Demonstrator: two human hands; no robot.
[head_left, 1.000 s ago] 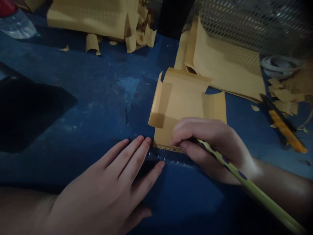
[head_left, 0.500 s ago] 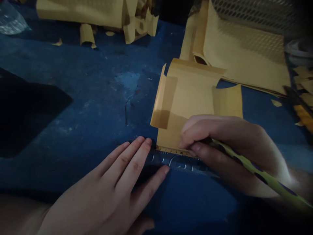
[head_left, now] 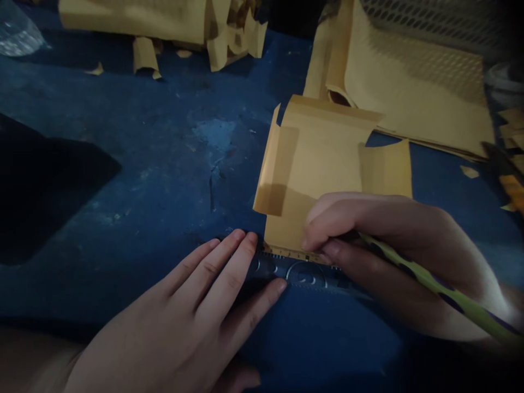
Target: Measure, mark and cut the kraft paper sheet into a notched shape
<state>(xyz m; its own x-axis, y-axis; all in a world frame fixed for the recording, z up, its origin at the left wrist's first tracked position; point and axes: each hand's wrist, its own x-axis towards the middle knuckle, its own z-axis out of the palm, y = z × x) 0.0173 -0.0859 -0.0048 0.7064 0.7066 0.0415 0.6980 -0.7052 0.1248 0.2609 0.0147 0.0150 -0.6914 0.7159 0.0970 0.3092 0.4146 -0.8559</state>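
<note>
A cut and folded piece of brown paper [head_left: 323, 158] lies on the blue table, its left flap folded over. Along its lower edge runs a clear ruler [head_left: 303, 275]. My left hand [head_left: 200, 295] lies with its fingers spread, fingertips on the ruler's left part. In my right hand [head_left: 393, 256] is a green pen with dark spots [head_left: 421, 278], held in a pinch over the paper's lower edge. The pen's tip is hidden behind the fingers.
Stacked brown paper [head_left: 417, 87] lies at the upper right under a perforated basket [head_left: 442, 22]. An orange-handled tool [head_left: 511, 188] is at the right edge. More folded paper [head_left: 135, 19] and scraps lie at the upper left on the blue table [head_left: 164, 142].
The paper, the ruler and both hands appear slightly further right in the view, as does the stack behind. Both hands keep the same pose.
</note>
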